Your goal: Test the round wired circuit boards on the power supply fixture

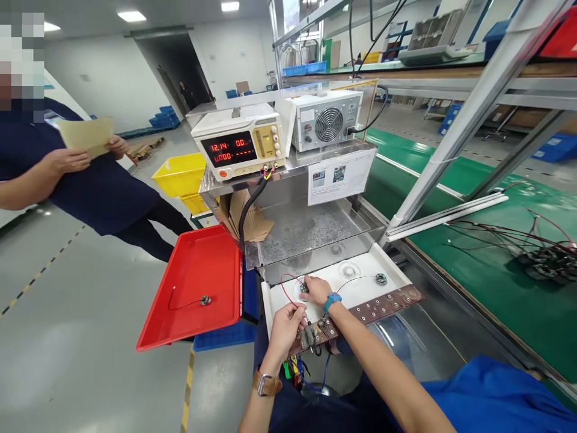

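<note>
My left hand is closed in a pinch on the end of a red wire, right by the clips on the brown terminal strip. That wire arcs up to a small round circuit board on the white tray. My right hand reaches over the strip, its fingers closed around the board's edge and partly covering it. A second round circuit board lies at the tray's right, its thin dark lead running back towards the strip.
A red tray at left holds another wired round board. Behind stands a power supply showing 12.14, beside a grey fan unit. A person holding paper stands at left. Wired boards lie on the green bench.
</note>
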Available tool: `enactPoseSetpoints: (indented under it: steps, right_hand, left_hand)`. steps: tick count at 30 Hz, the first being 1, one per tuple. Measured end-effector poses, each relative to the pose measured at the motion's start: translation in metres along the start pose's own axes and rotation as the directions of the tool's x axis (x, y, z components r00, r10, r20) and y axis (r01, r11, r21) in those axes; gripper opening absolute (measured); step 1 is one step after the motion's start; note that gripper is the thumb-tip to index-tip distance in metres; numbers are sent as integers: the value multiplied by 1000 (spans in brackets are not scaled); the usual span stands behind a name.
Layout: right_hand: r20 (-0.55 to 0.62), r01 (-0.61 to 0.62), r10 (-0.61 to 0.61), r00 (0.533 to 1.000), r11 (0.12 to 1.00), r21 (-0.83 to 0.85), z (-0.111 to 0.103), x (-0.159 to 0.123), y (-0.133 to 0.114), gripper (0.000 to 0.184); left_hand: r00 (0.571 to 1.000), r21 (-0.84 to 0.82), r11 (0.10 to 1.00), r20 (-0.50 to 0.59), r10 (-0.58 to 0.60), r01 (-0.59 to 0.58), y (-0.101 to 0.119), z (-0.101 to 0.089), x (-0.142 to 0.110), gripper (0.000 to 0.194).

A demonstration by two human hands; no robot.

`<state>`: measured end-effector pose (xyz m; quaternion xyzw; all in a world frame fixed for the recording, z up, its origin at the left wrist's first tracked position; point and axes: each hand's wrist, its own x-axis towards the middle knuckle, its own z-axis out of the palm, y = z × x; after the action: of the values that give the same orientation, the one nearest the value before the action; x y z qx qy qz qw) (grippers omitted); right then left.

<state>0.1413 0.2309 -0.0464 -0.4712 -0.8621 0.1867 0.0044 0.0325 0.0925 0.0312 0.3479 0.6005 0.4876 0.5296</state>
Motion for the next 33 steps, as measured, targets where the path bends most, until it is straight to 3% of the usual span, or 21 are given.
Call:
enactPoseSetpoints:
  steps: [3, 8, 15, 22, 33]
  right_hand:
    - [0, 25, -25, 1000, 1000, 14, 0, 1, 1, 38]
    - [-5, 26, -26, 1000, 1000, 9, -1, 1, 1, 36]
    - [18, -34, 34, 999, 999, 29, -5, 0, 0, 43]
    - [3, -4, 4, 1000, 999, 31, -6, -2, 2, 44]
    - [13, -35, 34, 999, 998, 43, -8, -3, -1, 38]
  left_hand:
    - [998, 63, 998, -61, 26, -22, -8, 3, 8, 45]
    - [997, 145, 988, -53, 62, -53, -16, 8, 12, 43]
    - [995, 217, 972, -5, 98, -95, -17, 16, 14, 41]
    - [993, 256, 959, 47, 112, -120, -10, 20, 12, 40]
    - [976, 460, 862, 136, 169, -213, -17, 24, 21, 20]
